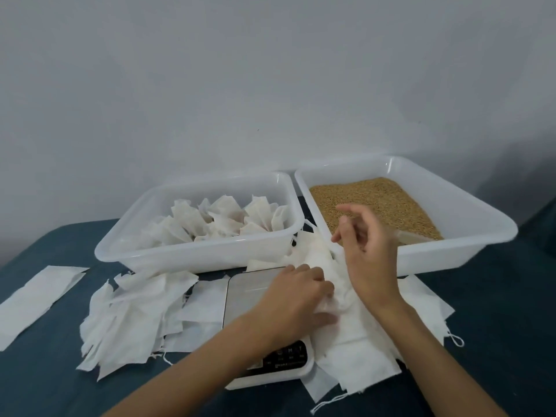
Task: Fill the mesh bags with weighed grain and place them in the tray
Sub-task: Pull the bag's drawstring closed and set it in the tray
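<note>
Left hand palm down over kitchen scale, fingers pinching crumpled mesh bag. Right hand raised above it, fingers loosely curled, holding nothing. Filled bags in left tray; grain in right tray.

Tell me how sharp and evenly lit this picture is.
Head view: soft, even light with no harsh glare; the right hand is smeared by motion blur; the scale buttons are too soft to read; wide-angle distortion bows the grain tray rim; the wall darkens toward the right edge.
</note>
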Action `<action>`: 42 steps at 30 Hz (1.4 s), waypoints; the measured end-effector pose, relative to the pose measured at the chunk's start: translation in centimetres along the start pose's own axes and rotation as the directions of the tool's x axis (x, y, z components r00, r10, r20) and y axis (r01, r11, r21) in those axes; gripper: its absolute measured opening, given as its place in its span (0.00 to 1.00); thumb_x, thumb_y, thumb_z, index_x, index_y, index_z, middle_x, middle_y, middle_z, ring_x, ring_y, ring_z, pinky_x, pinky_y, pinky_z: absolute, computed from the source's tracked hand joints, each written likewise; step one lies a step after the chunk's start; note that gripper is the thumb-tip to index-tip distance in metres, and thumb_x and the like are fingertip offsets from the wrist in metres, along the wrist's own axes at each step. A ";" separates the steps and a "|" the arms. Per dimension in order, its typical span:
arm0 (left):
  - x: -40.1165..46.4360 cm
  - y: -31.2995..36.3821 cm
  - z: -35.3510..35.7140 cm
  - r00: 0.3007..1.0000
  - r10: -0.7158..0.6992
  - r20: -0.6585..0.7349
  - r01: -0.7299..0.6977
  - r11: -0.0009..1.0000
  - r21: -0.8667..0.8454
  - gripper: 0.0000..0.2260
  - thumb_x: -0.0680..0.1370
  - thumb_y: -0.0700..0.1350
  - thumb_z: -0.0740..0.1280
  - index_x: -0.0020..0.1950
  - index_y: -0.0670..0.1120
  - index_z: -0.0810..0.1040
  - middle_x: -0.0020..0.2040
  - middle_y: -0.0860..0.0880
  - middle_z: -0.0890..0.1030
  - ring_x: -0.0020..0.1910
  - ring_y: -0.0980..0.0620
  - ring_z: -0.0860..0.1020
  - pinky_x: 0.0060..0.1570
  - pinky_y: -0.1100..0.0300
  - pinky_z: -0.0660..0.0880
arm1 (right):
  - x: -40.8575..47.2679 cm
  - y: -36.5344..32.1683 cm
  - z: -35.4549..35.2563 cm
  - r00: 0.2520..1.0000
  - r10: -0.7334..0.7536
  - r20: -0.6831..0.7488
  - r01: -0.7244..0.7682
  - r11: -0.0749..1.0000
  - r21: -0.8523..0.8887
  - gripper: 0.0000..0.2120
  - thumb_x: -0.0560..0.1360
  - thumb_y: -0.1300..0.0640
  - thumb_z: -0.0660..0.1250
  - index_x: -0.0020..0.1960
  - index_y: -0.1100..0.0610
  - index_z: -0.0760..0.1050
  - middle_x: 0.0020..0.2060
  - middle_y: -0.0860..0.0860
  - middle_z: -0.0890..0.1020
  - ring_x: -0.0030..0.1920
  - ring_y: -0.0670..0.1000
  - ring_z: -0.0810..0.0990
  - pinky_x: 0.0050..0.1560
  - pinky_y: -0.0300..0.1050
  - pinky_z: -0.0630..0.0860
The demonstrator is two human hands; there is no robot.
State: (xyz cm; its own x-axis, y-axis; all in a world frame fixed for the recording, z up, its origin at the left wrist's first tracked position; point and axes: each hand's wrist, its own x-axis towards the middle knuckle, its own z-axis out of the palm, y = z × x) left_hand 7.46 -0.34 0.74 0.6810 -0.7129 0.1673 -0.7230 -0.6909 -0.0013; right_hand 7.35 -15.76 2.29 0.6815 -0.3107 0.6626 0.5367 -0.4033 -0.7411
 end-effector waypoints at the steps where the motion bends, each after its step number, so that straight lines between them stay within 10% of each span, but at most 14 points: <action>1: -0.1 -0.1 -0.2 1.000 0.000 0.005 0.000 1.000 -0.009 0.15 0.80 0.58 0.69 0.61 0.51 0.81 0.56 0.51 0.79 0.56 0.48 0.75 0.57 0.51 0.70 | 0.0 0.0 0.0 1.000 -0.003 0.003 0.003 1.000 0.003 0.06 0.83 0.54 0.63 0.58 0.49 0.77 0.35 0.44 0.82 0.35 0.49 0.81 0.35 0.45 0.76; 5: -0.5 -0.4 -0.2 0.997 0.016 -0.073 -0.024 0.993 -0.111 0.10 0.84 0.45 0.65 0.60 0.48 0.84 0.58 0.50 0.81 0.58 0.48 0.76 0.57 0.52 0.71 | -0.1 0.0 0.0 1.000 -0.001 0.008 0.001 1.000 0.016 0.07 0.83 0.55 0.63 0.58 0.49 0.77 0.35 0.44 0.82 0.37 0.48 0.82 0.36 0.33 0.72; 13: -0.6 -1.7 -1.2 0.972 -0.207 -0.109 0.113 0.823 -0.556 0.05 0.82 0.43 0.71 0.51 0.44 0.86 0.50 0.50 0.80 0.42 0.57 0.73 0.48 0.65 0.70 | -0.4 -0.6 0.2 0.998 -0.063 0.000 0.063 0.998 -0.011 0.07 0.82 0.58 0.65 0.58 0.53 0.78 0.39 0.44 0.80 0.42 0.48 0.80 0.42 0.42 0.77; 20: -2.0 -4.4 -2.1 0.831 -0.551 -0.078 0.054 0.219 -0.974 0.11 0.84 0.40 0.68 0.41 0.41 0.80 0.36 0.53 0.74 0.38 0.56 0.71 0.42 0.65 0.72 | -1.8 -1.4 1.0 0.956 -0.293 0.004 0.293 0.955 -0.049 0.07 0.79 0.61 0.66 0.56 0.56 0.78 0.42 0.42 0.77 0.38 0.45 0.76 0.42 0.35 0.73; 28: -3.6 -5.5 0.3 0.807 -0.588 -0.047 -0.022 0.049 -0.999 0.11 0.76 0.51 0.77 0.52 0.45 0.87 0.45 0.42 0.84 0.43 0.50 0.76 0.47 0.57 0.75 | -4.3 -1.2 3.2 0.913 -0.016 0.407 -0.039 0.991 0.127 0.04 0.77 0.60 0.71 0.49 0.52 0.79 0.41 0.45 0.83 0.44 0.52 0.82 0.47 0.41 0.79; 42: -4.0 -4.2 0.2 0.860 -0.510 0.024 -0.095 -0.207 -0.974 0.14 0.69 0.45 0.81 0.53 0.43 0.86 0.47 0.38 0.83 0.51 0.40 0.78 0.58 0.47 0.75 | -3.8 -2.0 3.0 0.859 0.197 0.473 -0.380 0.864 0.330 0.10 0.74 0.59 0.77 0.50 0.62 0.79 0.44 0.59 0.84 0.47 0.64 0.83 0.54 0.66 0.79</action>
State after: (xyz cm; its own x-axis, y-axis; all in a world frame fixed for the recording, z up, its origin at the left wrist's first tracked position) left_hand 7.81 5.38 -0.12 0.9572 -0.2630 0.1204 -0.0287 0.3275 0.9444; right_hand 5.18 -11.17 0.95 0.9263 0.0605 0.3719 0.3690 0.0541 -0.9278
